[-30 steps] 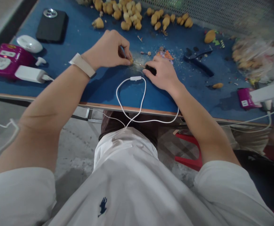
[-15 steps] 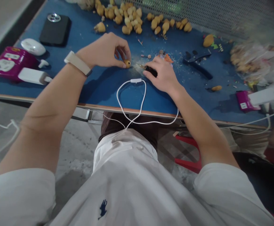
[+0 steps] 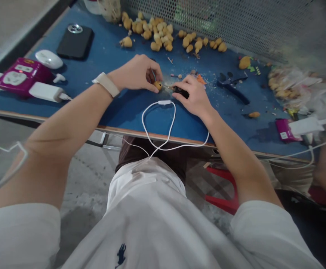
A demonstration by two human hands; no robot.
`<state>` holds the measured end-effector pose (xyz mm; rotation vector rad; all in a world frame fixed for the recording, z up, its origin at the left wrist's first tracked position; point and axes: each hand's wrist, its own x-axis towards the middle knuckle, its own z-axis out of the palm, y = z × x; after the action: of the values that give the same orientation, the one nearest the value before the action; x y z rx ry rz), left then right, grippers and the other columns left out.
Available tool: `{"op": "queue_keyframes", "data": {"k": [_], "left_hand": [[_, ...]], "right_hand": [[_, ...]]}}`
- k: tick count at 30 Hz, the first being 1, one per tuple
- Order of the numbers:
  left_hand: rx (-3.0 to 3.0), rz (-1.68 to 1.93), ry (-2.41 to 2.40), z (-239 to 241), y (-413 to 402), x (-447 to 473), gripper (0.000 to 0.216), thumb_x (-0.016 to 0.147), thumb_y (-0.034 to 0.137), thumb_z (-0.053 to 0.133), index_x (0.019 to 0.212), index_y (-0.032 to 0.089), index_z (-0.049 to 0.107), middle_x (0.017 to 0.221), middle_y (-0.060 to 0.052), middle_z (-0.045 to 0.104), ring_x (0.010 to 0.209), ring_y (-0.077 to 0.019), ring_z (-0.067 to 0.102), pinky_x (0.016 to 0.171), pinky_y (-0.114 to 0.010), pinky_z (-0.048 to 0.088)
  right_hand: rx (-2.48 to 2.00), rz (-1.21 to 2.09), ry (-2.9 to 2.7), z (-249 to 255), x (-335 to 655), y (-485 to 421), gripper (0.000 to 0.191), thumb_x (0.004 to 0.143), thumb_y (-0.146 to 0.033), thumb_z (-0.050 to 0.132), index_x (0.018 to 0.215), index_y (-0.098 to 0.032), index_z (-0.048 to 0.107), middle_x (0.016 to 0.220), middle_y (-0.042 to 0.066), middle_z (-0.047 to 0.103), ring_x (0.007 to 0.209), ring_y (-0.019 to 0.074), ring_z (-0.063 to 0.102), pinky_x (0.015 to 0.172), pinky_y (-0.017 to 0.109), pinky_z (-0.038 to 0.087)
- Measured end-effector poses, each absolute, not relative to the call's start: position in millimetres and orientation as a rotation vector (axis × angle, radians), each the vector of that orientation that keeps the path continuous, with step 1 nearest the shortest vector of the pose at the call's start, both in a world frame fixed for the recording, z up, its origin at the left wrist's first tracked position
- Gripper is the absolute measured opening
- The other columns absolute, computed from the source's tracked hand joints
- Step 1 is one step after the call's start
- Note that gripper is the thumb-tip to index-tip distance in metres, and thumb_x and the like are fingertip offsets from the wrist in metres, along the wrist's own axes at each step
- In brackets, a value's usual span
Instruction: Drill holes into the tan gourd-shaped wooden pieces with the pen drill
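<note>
1. Pinching a small round ochre bead [image 3: 157, 85] in the fingertips of my left hand [image 3: 136, 73], I hold it just above the tabletop, with that hand closed and its fingers curled around the bead.
2. Gripping a slim black-handled pointed tool [image 3: 180, 91] in my right hand [image 3: 192, 99], I keep that hand closed on the handle. The tool's thin metal tip points at the bead from the right, and I cannot tell whether they touch.
3. Both hands sit close together over the blue tabletop [image 3: 123, 119], and a white earphone cable [image 3: 157, 123] loops on it just below them.
4. Beyond my hands lies a scattered heap of ochre lumps [image 3: 159, 41], with pale shavings on the blue surface nearby.
5. To the right of my hands rest dark metal pliers [image 3: 232, 82].
6. Past my left wrist, which wears a beige wristband [image 3: 105, 84], are a black phone [image 3: 74, 42], a white oval object [image 3: 48, 59] and a magenta power strip [image 3: 22, 73].
</note>
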<state>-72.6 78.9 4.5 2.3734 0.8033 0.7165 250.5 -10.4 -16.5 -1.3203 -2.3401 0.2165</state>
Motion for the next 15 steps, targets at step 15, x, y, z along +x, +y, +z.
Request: {"op": "queue_keyframes", "data": {"k": [15], "left_hand": [[2.33,0.711,0.868,-1.9,82.0,-74.8,0.035,0.074,0.068,0.108,0.091,0.041,0.093,0.096,0.0,0.092,0.092,-0.0297,0.082,0.093,-0.05,0.074]], "right_hand": [[-1.361,0.203,-2.344,-20.6,250.8,-10.5,0.057,0.122,-0.084,0.068,0.156,-0.043,0.088,0.15,0.018,0.082,0.142,0.0516,0.08,0.133,0.079,0.065]]}}
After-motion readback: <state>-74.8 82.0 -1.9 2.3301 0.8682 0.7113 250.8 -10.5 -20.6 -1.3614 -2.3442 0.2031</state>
